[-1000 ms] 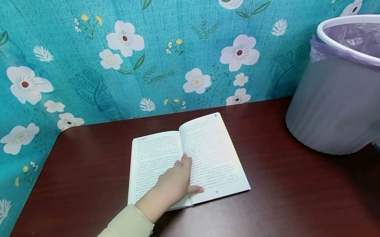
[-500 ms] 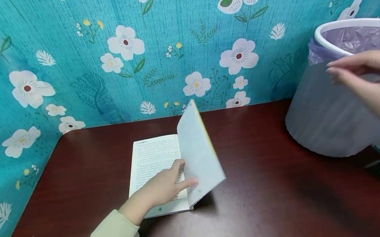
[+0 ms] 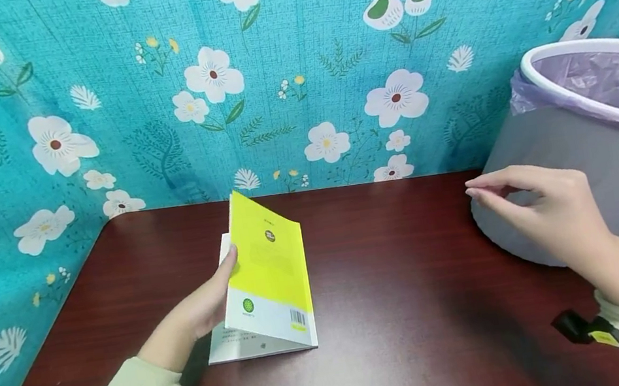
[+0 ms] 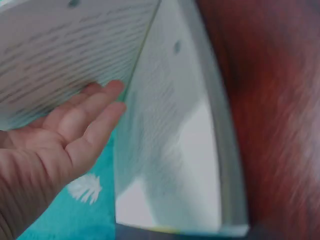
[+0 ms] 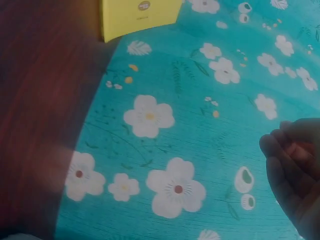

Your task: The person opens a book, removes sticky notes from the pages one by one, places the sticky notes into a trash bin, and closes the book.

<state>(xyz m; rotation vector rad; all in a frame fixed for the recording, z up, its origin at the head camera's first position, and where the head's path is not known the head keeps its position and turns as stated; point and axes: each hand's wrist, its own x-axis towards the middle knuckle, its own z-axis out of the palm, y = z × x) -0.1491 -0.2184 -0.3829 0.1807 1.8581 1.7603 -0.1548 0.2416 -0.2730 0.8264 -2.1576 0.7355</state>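
A book with a yellow and white cover [image 3: 271, 258] stands partly folded over to the left, its spine on the right. Printed pages [image 4: 170, 140] show inside it. My left hand [image 3: 204, 310] is at its left edge: the thumb lies along the cover's edge and the other fingers reach between the two halves. In the left wrist view those fingers [image 4: 95, 120] are nearly straight against the raised pages. My right hand [image 3: 555, 211] hovers above the table in front of the bin, fingers loosely curled towards the thumb, with nothing seen in it.
A grey bin [image 3: 576, 149] with a white rim and purple liner stands tilted at the table's right side. The dark red-brown table [image 3: 397, 312] meets a teal floral cloth [image 3: 316, 73] at the back. Black wrist straps [image 3: 593, 331] sit on the sleeves.
My left hand has swung the book's right half up and over to the left, bringing the yellow cover into sight. My right hand has come from the bin's side, moving left and down.
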